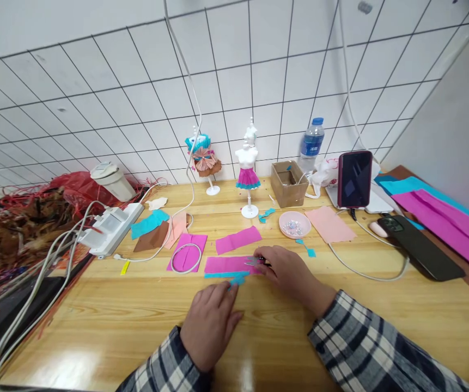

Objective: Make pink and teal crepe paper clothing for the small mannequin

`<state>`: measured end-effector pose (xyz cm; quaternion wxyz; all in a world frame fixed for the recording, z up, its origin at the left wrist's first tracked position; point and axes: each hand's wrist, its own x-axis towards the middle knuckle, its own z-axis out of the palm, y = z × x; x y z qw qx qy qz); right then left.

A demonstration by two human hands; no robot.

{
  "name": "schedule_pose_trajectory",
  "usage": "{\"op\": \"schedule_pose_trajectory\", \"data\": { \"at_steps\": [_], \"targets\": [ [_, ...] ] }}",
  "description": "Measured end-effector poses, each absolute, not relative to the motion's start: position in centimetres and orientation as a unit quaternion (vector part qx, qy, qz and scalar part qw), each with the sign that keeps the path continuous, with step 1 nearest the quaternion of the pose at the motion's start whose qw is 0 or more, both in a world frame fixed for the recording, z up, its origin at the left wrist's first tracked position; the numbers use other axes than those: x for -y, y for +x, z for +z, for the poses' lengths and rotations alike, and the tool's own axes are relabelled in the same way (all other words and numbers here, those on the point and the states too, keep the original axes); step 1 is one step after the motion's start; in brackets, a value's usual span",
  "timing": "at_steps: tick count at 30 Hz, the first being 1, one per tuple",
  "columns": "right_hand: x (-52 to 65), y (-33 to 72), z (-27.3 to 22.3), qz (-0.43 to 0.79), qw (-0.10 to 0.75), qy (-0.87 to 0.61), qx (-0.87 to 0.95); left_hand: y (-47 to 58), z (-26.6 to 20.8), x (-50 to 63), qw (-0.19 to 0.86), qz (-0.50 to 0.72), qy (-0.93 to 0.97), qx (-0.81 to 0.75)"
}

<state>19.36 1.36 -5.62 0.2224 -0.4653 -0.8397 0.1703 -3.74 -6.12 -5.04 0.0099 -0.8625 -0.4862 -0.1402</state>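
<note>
My right hand point(285, 267) is closed around small scissors point(253, 261); their metal blades point left over a magenta crepe-paper strip point(224, 264). A narrow blue strip point(220, 275) lies along that strip's near edge. My left hand point(212, 321) rests low on the table, thumb apart from the fingers, its fingertips touching a small blue scrap point(238, 280). Just beyond lies another magenta strip point(238, 240). A white mini dress form point(247, 158) wears a magenta skirt with a blue hem. Behind, to its left, stands a second form dressed in ruffled paper point(205, 158).
A pink dish of beads point(294, 225), a cardboard box point(289, 185), a water bottle point(312, 144) and a propped phone point(354, 179) stand toward the back right. Another phone point(420, 247) lies right. Cables cross the wooden table from a power strip point(111, 231) at left.
</note>
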Motion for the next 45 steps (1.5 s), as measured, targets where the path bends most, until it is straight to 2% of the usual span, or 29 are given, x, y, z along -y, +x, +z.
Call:
{"op": "schedule_pose_trajectory", "data": {
  "at_steps": [5, 13, 28, 33, 39, 45],
  "targets": [
    [-1.6, 18.5, -6.2, 0.152, 0.247, -0.403, 0.868, -2.7, -6.6, 7.5, 0.036, -0.093, -0.859, 0.502],
    [-1.3, 18.6, -6.9, 0.196, 0.241, -0.409, 0.858, -1.1, -5.0, 5.9, -0.031, -0.065, -0.832, 0.55],
    [-1.5, 18.9, -6.7, 0.108, 0.161, -0.47, 0.861, -1.2, -5.2, 5.8, -0.04, -0.085, -0.833, 0.545],
    [-1.5, 19.0, -6.8, 0.112, 0.17, -0.471, 0.858, -1.2, -5.4, 5.9, -0.027, -0.092, -0.836, 0.541],
    [-1.5, 19.7, -6.7, 0.124, 0.233, -0.475, 0.839, -2.1, -5.1, 5.7, -0.017, -0.108, -0.836, 0.537],
    [-0.8, 19.4, -6.4, 0.105, 0.186, -0.399, 0.892, -2.8, -5.0, 5.5, 0.004, -0.127, -0.835, 0.535]
  ]
}}
